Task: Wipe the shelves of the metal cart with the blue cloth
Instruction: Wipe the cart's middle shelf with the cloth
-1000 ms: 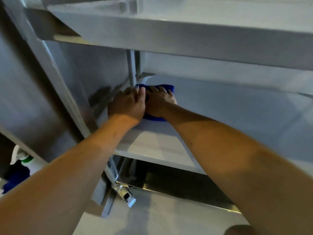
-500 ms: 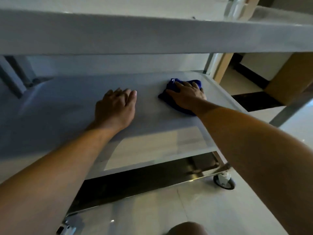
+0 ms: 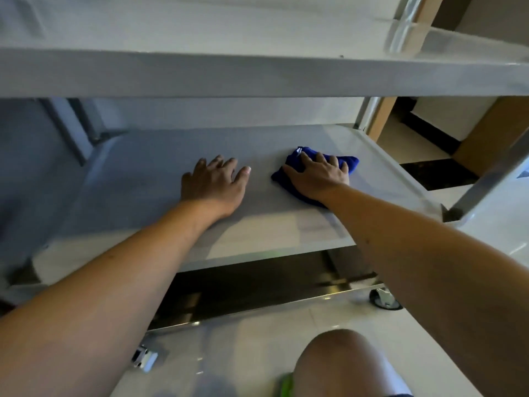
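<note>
The blue cloth [image 3: 312, 173] is lying bunched on the middle shelf [image 3: 143, 179] of the metal cart [image 3: 257, 73], toward the shelf's right end. Its long axis is running across the shelf at a slant, from a near-left corner by the thumb to a far-right corner pointing at the shelf's raised right edge.

The top shelf [image 3: 200, 32] is hanging over the work, its front lip crossing the whole view above both hands. A corner post [image 3: 363, 113] is standing at the far right of the middle shelf, and another post [image 3: 492, 179] is slanting down at the near right. Below, the bottom shelf [image 3: 243, 296] is showing dark, with a wheel [image 3: 383, 299] at its right corner and another wheel [image 3: 144, 358] at the lower left on the pale tiled floor [image 3: 229, 353]. A bare knee [image 3: 343, 365] is sitting at the bottom of the view.

The right hand [image 3: 317, 179] is lying palm down on the cloth, fingers spread and slightly curled, pressing it flat rather than pinching it. The left hand [image 3: 214, 184] is resting open and flat on the bare shelf, well left of the cloth, holding nothing. Both forearms are reaching forward under the top shelf.
</note>
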Motion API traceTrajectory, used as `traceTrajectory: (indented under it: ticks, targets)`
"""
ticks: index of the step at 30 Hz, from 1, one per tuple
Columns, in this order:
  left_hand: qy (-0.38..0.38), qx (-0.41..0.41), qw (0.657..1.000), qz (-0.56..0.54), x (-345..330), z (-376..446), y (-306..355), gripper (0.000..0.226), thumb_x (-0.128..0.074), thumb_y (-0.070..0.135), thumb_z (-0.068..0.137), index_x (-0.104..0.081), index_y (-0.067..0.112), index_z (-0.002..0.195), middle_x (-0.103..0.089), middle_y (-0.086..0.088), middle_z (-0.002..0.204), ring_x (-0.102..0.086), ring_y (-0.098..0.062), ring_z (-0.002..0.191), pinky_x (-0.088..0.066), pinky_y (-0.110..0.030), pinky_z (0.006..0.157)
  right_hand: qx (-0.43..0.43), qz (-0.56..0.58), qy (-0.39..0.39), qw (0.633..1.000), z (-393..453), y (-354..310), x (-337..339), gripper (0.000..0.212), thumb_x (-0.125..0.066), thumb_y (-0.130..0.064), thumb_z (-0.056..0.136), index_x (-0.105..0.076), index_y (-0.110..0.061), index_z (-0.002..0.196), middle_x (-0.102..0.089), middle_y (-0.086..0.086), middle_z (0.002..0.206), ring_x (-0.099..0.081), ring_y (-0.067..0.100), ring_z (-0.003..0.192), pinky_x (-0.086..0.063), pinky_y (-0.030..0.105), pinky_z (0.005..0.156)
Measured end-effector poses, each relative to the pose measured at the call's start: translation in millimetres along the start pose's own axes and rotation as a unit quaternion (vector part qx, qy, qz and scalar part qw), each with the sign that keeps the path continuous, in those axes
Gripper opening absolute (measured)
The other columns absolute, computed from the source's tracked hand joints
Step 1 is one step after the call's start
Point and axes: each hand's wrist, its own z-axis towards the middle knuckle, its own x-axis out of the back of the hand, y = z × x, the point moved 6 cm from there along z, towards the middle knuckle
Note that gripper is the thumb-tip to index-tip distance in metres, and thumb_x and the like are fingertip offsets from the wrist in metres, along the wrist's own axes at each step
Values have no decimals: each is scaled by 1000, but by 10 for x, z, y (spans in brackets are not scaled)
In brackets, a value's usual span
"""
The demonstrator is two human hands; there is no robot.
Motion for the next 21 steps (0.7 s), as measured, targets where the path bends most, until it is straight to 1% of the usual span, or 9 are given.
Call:
traceTrajectory:
  ticks: [3,7,9,12,14,16,18,21]
  targets:
    - [7,33,999,17,208,-215,-434,67,-16,67,95,-30,34,151,-24,3,162,-18,-26,148,-22,-52,115,77,-7,-11,997,-152,-802,-109,79,-17,-79,91,-17,-37,158,-23,6,164,-18,37,147,-11,57,119]
    - [9,103,994,30,446,-598,-1077,71,-11,72,92,-18,38,154,-15,4,164,-9,-23,151,-14,-52,119,169,-12,-26,985,-473,-1957,-258,75,-17,-76,93,-12,-39,158,-17,5,166,-14,38,149,-9,58,119]
    - [41,124,991,28,578,-786,-1317,71,-11,71,92,-20,37,154,-18,3,164,-10,-24,150,-15,-53,119,217,-11,-34,976,-702,-2493,-315,71,-28,-69,94,-11,-40,158,-15,4,166,-10,38,150,-7,59,120]
    - [92,133,987,26,779,-984,-1512,69,-16,67,93,-28,33,152,-26,1,161,-17,-27,149,-21,-53,117,279,-21,-48,959,-1090,-3079,-374,81,-49,-54,94,-7,-31,159,-13,6,166,-6,36,151,-4,59,120]
    - [109,136,984,24,845,-1028,-1543,66,-19,65,95,-30,33,152,-29,0,161,-18,-27,148,-22,-53,116,304,-23,-51,951,-1260,-3250,-394,88,-54,-50,93,-2,-24,159,-10,8,166,-4,33,151,-3,56,121]
    - [104,142,984,12,851,-1001,-1501,65,-20,65,96,-29,34,152,-28,0,161,-18,-27,148,-21,-53,117,310,0,-56,949,-1324,-3210,-376,90,-54,-53,93,-3,-22,159,-9,8,166,-3,30,152,-3,54,122]
    - [92,131,987,12,802,-921,-1341,65,-20,64,96,-28,32,152,-28,-1,161,-20,-28,148,-21,-53,117,310,37,-57,948,-1319,-3009,-332,88,-53,-56,92,-8,-24,160,-13,7,166,-6,28,152,-6,53,123]
    - [67,96,993,24,631,-712,-896,66,-17,65,96,-23,34,154,-23,0,162,-19,-27,148,-18,-53,118,288,64,-46,954,-1233,-2494,-256,87,-50,-63,90,-11,-27,159,-17,6,165,-8,28,152,-10,53,122]
